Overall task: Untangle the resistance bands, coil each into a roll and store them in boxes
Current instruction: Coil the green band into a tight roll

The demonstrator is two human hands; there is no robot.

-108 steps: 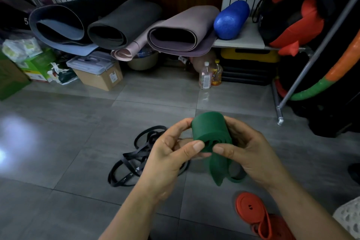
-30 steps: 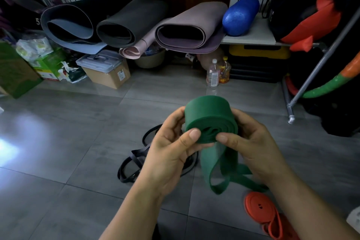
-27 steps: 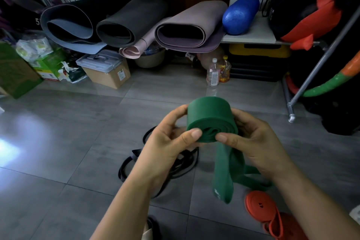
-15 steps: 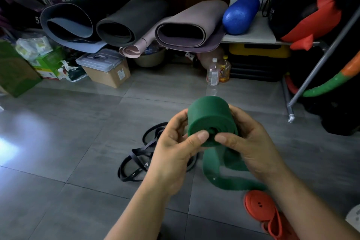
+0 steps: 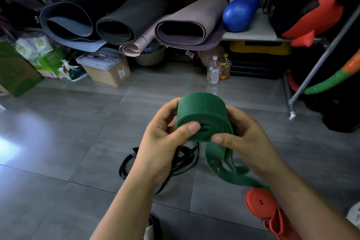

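I hold a wide green resistance band (image 5: 202,111), partly wound into a thick roll, between both hands above the floor. My left hand (image 5: 161,148) grips the roll's left side, thumb across its front edge. My right hand (image 5: 251,142) grips the right side, thumb on the front edge. A loose green tail hangs from the roll down toward the floor. A tangle of black bands (image 5: 183,161) lies on the tiles behind my left hand, partly hidden. An orange band (image 5: 261,208), partly coiled, lies on the floor at lower right.
A cardboard box with a clear lidded box (image 5: 106,68) on top stands at the back left. Rolled mats (image 5: 124,21), a blue foam roller (image 5: 240,11), two bottles (image 5: 213,72) and a metal rack leg (image 5: 291,115) line the back and right. Grey floor tiles (image 5: 58,142) spread left.
The roll has turned a little in my hands and the loose green tail now hangs lower and further right, reaching near the orange band.
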